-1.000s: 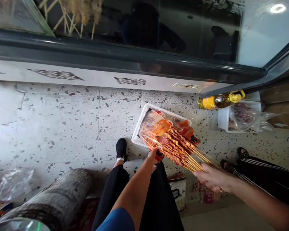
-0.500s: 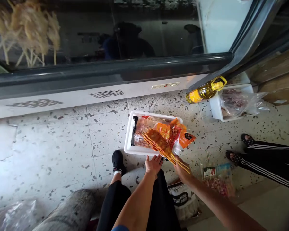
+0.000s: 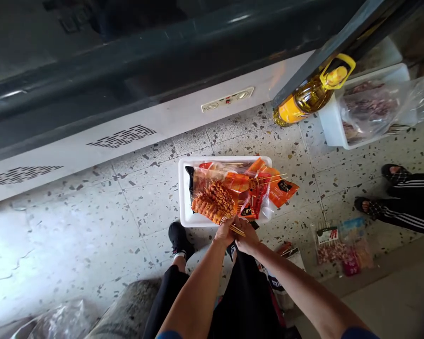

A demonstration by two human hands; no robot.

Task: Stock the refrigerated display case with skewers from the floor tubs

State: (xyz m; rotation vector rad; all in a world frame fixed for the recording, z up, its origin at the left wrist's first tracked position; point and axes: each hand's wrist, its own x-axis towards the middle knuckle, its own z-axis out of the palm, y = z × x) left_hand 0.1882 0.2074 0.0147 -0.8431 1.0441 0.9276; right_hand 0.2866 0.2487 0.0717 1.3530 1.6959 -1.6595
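Observation:
Both of my hands meet at the near edge of a white tray (image 3: 183,197) on the speckled floor. My left hand (image 3: 224,232) and my right hand (image 3: 246,239) are closed together on the stick ends of a bunch of orange meat skewers (image 3: 212,203). The meat end of the bunch points away from me and lies over the tray. Clear and orange plastic packs of more skewers (image 3: 254,186) fill the tray behind it.
A freezer cabinet (image 3: 134,127) runs along the back. A yellow-capped oil bottle (image 3: 309,96) and a white tub with a bag of meat (image 3: 369,106) stand at the right. Another person's legs in striped trousers (image 3: 403,197) are at the right. Packets (image 3: 335,242) lie on the floor.
My right hand carried the skewer bunch from the right down onto the tray. My left hand has joined it on the stick ends. The view has tilted closer to the floor.

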